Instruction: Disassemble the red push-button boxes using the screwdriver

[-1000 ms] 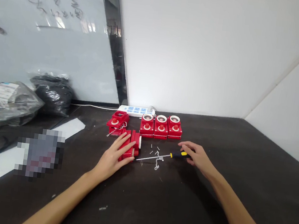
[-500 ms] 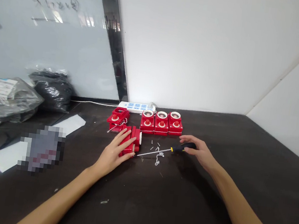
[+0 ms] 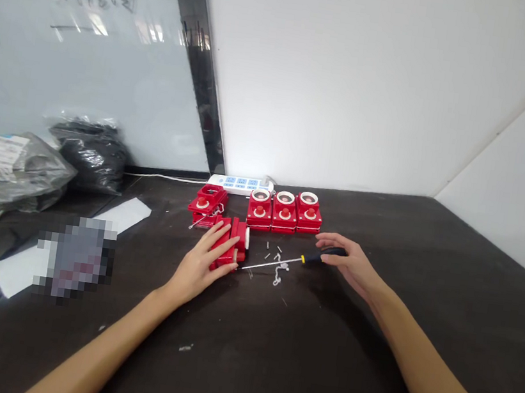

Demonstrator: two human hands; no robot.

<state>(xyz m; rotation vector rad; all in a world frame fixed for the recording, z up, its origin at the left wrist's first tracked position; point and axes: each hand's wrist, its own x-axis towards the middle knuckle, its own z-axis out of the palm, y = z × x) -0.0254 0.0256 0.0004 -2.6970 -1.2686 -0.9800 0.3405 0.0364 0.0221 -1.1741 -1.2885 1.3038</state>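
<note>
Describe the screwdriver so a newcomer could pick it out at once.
On the dark tabletop, below three red push-button boxes, the right hand holds a screwdriver. Its black-and-yellow handle and long thin shaft, reaching toward the red box under the left hand, set it apart.

red button boxes (image 3: pixel 284 213) — black-and-yellow screwdriver handle (image 3: pixel 319 258)

I'm getting a bright, evenly lit feed, with flat light that seems to come from overhead washing the smooth white wall (image 3: pixel 335 83). Long glare streaks sit high on the glossy glass panel (image 3: pixel 83 50) at far left. The bare right hand (image 3: pixel 348 262) casts a soft shadow on the matte dark tabletop (image 3: pixel 317 371). Edges bow with wide-lens distortion, and a coarse pixelated block (image 3: pixel 75 259) at left hides detail.
</note>
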